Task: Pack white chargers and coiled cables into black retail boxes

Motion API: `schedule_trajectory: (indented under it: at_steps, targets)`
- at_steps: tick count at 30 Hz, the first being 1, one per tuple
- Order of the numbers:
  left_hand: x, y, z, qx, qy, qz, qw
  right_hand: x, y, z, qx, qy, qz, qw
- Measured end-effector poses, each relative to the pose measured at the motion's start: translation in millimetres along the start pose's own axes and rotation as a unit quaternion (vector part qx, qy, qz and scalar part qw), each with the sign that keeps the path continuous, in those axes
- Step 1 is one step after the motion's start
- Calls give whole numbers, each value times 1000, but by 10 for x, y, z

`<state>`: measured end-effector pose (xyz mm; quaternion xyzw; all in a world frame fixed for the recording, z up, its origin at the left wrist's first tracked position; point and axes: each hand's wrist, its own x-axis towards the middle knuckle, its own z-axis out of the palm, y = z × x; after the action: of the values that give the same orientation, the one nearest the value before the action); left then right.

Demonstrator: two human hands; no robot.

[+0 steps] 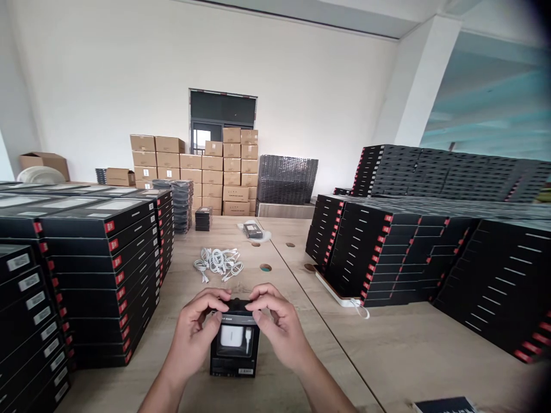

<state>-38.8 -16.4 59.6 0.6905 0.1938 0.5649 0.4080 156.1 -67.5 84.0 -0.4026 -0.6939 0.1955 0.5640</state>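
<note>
A small black retail box (233, 362) stands upright on the wooden table in front of me. Through its clear window a white charger (231, 336) and a white cable plug (248, 338) show. My left hand (199, 324) grips the box's upper left corner between thumb and fingers. On the upper right corner, my right hand (275, 321) does the same, thumb at the front and fingers over the top. The black top flap (238, 305) lies between the two hands; whether it is fully closed I cannot tell. Just beyond the box lies a loose bunch of white cables (218, 261).
Tall stacks of black boxes with red labels (99, 275) rise at left, and more black box stacks (365, 252) at right. A white power strip (338, 291) lies by the right stack. Farther back are a small package (252, 230) and brown cartons (213, 178).
</note>
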Motion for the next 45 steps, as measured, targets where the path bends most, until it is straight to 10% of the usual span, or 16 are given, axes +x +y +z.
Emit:
schedule_trajectory:
  at_steps: [6, 14, 37, 45]
  targets:
    - [16, -60, -17, -31, -10, -72, 997, 27, 115, -65, 47, -40, 49, 997]
    - [77, -278, 6, -142, 120, -181, 966, 27, 368, 47, 193, 22, 245, 950]
    - [103, -248, -105, -187, 177, -184, 949, -34, 314, 71, 173, -82, 239, 952]
    - [161, -192, -81, -322, 184, -173, 913, 64, 13, 147, 261, 1, 250, 933]
